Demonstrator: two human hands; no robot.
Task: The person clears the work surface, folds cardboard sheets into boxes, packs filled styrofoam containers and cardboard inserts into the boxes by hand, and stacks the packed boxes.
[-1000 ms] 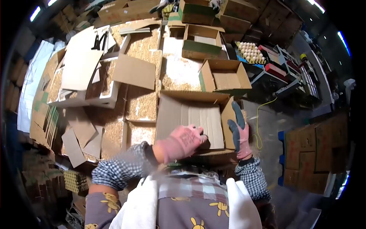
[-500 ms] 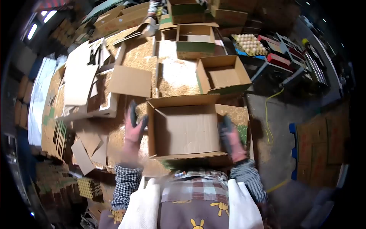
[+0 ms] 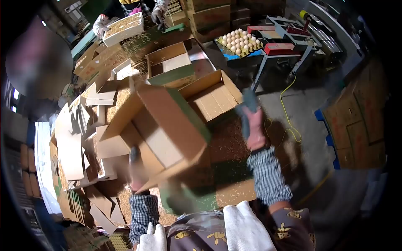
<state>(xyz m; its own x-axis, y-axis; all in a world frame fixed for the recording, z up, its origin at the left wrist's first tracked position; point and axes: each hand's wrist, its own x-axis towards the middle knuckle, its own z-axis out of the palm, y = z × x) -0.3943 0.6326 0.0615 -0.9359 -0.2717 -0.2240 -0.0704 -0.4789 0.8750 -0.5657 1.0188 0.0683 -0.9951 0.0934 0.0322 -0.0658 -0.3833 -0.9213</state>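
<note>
Seemingly propping up a tilted cardboard box (image 3: 167, 115) just right of the left hand (image 3: 134, 171), with closure too blurred to tell; without support from the right hand (image 3: 253, 123), spread wide and apart.

grey floor (image 3: 307, 104) is stretching along the right, a yellow cord (image 3: 283, 106) curling over it. a metal-legged stand (image 3: 278, 57) is rising beyond. bright patches (image 3: 16, 94) are glowing far left.

Brown box (image 3: 169, 117), black-and-white checked sleeves (image 3: 269, 178)
</note>
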